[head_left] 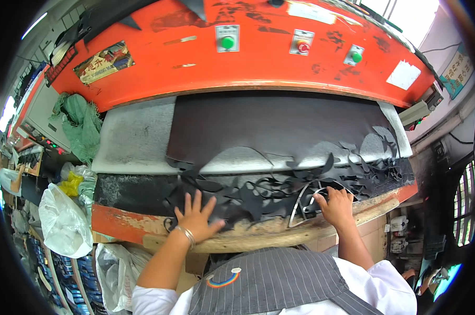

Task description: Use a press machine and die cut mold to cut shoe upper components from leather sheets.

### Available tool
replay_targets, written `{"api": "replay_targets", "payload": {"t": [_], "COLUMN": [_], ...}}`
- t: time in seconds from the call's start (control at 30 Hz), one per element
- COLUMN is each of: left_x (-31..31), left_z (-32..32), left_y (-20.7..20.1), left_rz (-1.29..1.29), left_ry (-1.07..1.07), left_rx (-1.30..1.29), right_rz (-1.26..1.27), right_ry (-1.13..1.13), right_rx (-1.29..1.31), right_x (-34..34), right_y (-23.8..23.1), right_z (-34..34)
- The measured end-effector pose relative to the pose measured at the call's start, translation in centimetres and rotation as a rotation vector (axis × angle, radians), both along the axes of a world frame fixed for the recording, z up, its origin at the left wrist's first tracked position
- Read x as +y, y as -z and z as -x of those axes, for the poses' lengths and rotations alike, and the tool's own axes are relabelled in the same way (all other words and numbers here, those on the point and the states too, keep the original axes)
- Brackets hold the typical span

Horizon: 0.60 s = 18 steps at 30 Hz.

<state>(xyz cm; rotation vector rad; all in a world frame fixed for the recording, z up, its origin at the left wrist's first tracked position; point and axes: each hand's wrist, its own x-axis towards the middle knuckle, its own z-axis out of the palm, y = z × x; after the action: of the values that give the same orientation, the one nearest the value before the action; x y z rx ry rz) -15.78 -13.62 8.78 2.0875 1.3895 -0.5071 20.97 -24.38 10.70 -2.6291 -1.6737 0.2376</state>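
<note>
Bag (65, 223), white plastic, sits well left of the dark sheet (279, 126); left hand (196, 219) is just off the sheet's near edge, left part, fingers spread wide, palm down at dark scraps (252, 202), no grip visible; scraps run along that edge; metal-strip frame (297, 207) lies near side of sheet, right of its middle; right hand (338, 207) at the frame, fingers half-curled, can't tell if gripping

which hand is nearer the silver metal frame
Right. The right hand is at the right side of the metal frame, seemingly touching it; the left hand is spread, well off to its left.
</note>
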Motion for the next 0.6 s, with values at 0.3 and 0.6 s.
{"api": "replay_targets", "payload": {"t": [0.3, 0.6], "left_x": [9.4, 6.7], "left_z": [6.6, 10.1], "left_y": [-1.4, 4.2], "left_rz": [-0.213, -0.208], "left_ry": [0.136, 0.393], "left_rx": [-0.718, -0.236], "right_rz": [0.151, -0.791], "right_ry": [0.396, 0.749], "right_rx": [0.043, 0.991], "right_x": [4.9, -1.4], "right_y": [3.8, -0.6], "right_z": [5.8, 7.3]}}
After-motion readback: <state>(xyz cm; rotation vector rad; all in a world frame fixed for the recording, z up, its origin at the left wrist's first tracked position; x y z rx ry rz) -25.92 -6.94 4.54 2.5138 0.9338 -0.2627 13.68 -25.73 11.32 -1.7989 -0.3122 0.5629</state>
